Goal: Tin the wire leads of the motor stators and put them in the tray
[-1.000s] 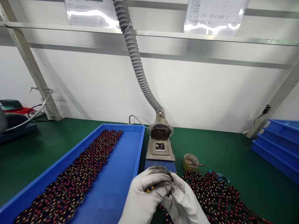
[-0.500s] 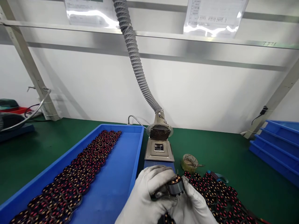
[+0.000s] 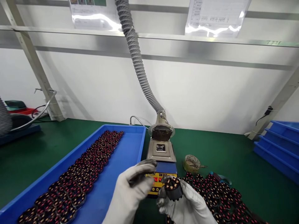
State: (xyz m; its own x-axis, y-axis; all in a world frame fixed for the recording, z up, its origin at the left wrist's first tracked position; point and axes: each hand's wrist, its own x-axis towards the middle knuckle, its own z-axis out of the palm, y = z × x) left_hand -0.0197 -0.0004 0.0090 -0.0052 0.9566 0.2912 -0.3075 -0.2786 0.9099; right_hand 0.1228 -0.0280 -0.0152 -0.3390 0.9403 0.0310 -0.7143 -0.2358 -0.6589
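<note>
My right hand, in a white glove with darkened fingertips, grips a round black part by its sides. Copper-coloured spots ring its top face and short prongs show along its lower edge. To the left, my left hand is gloved too, its thumb and fingers apart with nothing between them. Behind both hands stands a solder pot with a square opening, and its yellow front panel has a lit red display. Many similar round parts lie heaped on the bench at right, partly hidden by my right hand.
A long blue tray at left holds rows of the same parts. A ridged exhaust hose hangs over the pot. At right are a small round tin with a tool across it and stacked blue trays on the green bench.
My left hand has let go of the round part and moved left, uncovering the pot's front panel. My right hand still has the part. The view has shifted slightly.
</note>
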